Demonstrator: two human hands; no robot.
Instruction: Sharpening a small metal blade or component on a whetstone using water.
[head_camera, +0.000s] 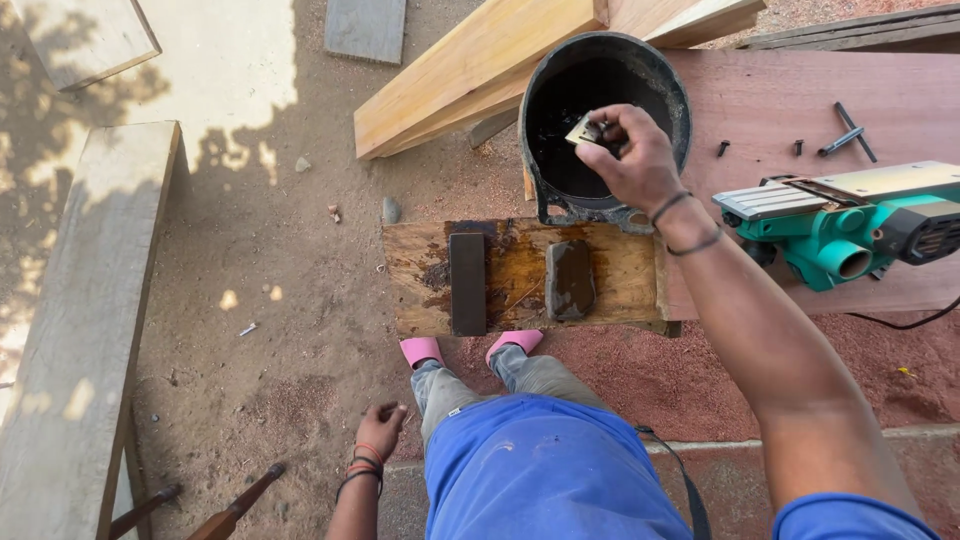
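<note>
Right now your right hand (628, 150) pinches a small flat metal blade (583, 130), pale and shiny, between thumb and fingertips, holding it over the mouth of a black bucket (540, 110). What lies inside the bucket is too dark to make out; it may hold liquid, but you cannot tell from this view. Two dark bands circle your right wrist. Just in front of the bucket, nearer to you, a wet, stained wooden board (620, 270) lies on the ground with two sharpening stones on it: a long dark rectangular stone (467, 284) standing lengthwise on the left and a shorter, muddy grey stone (570, 280) to its right, the two apart from each other. Your pink shoes (421, 350) rest at the board's near edge. To the right, a green electric planer (850, 225) sits on a reddish plank (770, 100), with a few loose screws (723, 148) and a small metal key (848, 133) beyond it. Your left hand (381, 430) hangs low beside your knee, fingers loosely curled and holding nothing, near two wooden tool handles (235, 510). Pale timber planks (470, 70) lie beyond the bucket, and a grey bench (80, 330) runs along the left on the sandy ground.
</note>
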